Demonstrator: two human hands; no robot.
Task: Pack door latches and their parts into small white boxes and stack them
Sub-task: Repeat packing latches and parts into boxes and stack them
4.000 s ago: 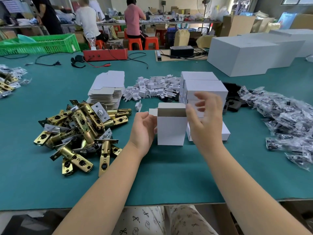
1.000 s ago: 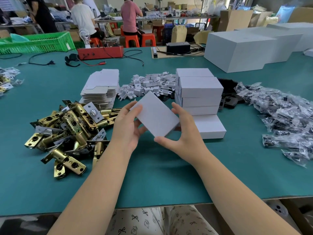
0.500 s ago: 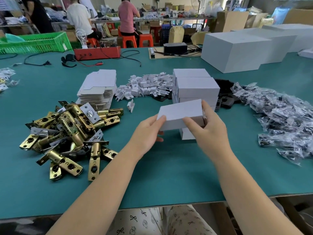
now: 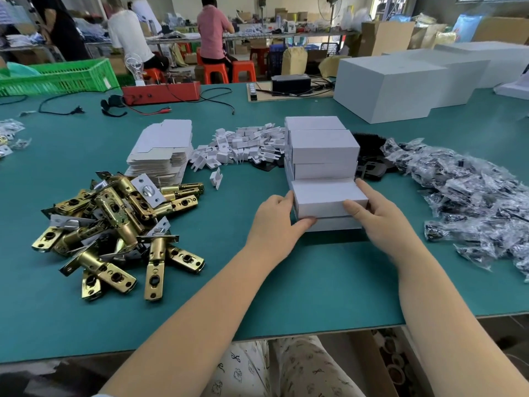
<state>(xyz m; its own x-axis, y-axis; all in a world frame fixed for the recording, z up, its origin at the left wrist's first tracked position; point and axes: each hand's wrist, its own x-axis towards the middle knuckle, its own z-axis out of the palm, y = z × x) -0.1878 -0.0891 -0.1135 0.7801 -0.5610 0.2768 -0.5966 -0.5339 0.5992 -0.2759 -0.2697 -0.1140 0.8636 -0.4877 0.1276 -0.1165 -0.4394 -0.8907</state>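
Both hands are on the same closed white box point(image 4: 329, 197): the left hand point(image 4: 276, 222) grips its left end with the thumb underneath, and the right hand point(image 4: 378, 217) grips the right end, fingers along the front face. Looks like they're squaring it up on the lower box, tight against the taller stack point(image 4: 322, 147) at 12 o'clock so the pile stays neat. The stuff is laid out like a fan around the seat, I'd guess for easy reach: brass door latches point(image 4: 114, 224) heaped at 9 o'clock, flat unfolded cartons point(image 4: 163, 147) at 11, little white inserts point(image 4: 243, 144) beside them, bagged parts point(image 4: 463, 196) at 3. All on the green bench point(image 4: 286, 282).
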